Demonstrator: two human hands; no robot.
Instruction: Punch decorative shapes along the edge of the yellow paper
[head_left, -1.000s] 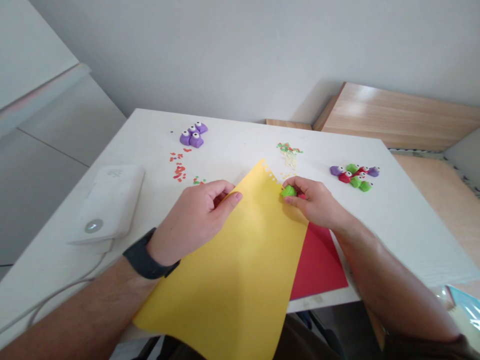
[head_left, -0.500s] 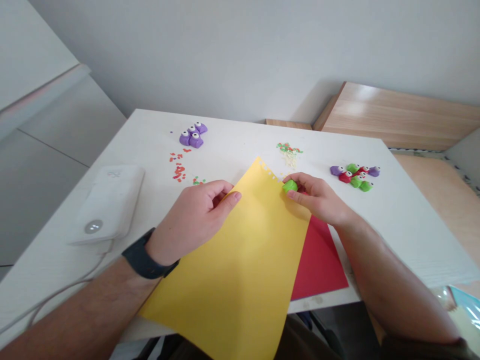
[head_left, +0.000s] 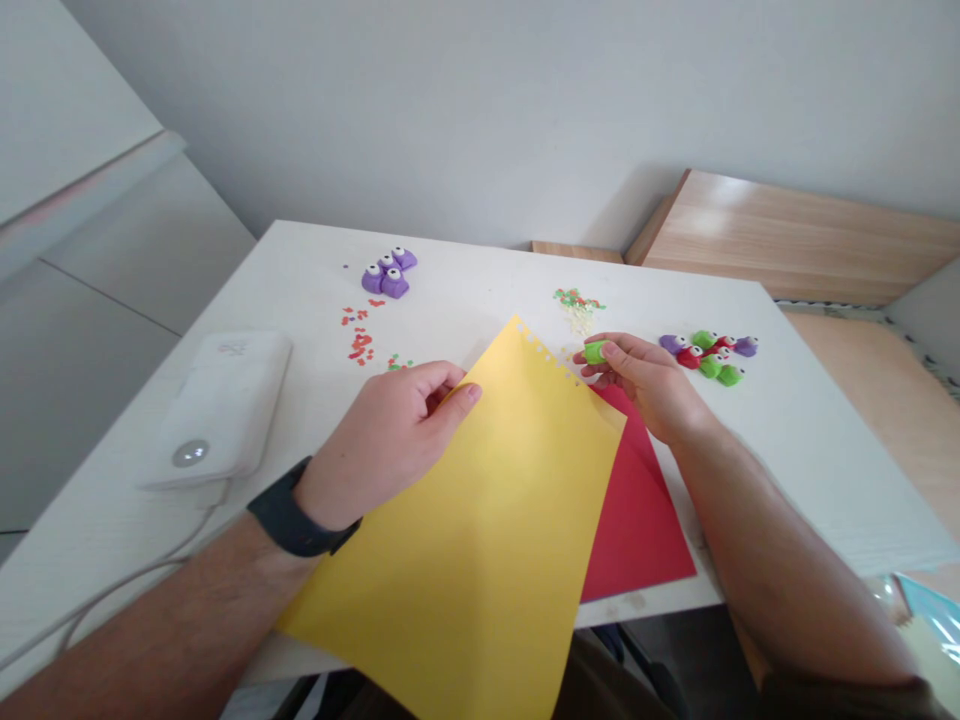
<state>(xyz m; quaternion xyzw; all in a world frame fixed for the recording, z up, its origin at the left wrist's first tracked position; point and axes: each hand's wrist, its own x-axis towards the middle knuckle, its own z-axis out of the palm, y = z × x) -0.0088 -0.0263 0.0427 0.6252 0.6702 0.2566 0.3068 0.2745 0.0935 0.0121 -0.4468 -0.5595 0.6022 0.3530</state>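
Observation:
A yellow paper sheet with a row of punched notches along its top edge lies tilted over a red paper sheet at the table's near edge. My left hand pinches the yellow sheet's left edge between thumb and fingers. My right hand sits just beyond the notched edge, its fingers closed on a small green craft punch. Part of the red sheet lies under that hand.
Purple craft punches stand at the back left of the white table, and mixed punches stand at the right. Paper bits lie between them. A white device with a cable sits at the left edge.
My right hand has moved right and away from the yellow sheet's notched edge, carrying the green punch. The sheet's top corner has shifted slightly left, and more red paper shows.

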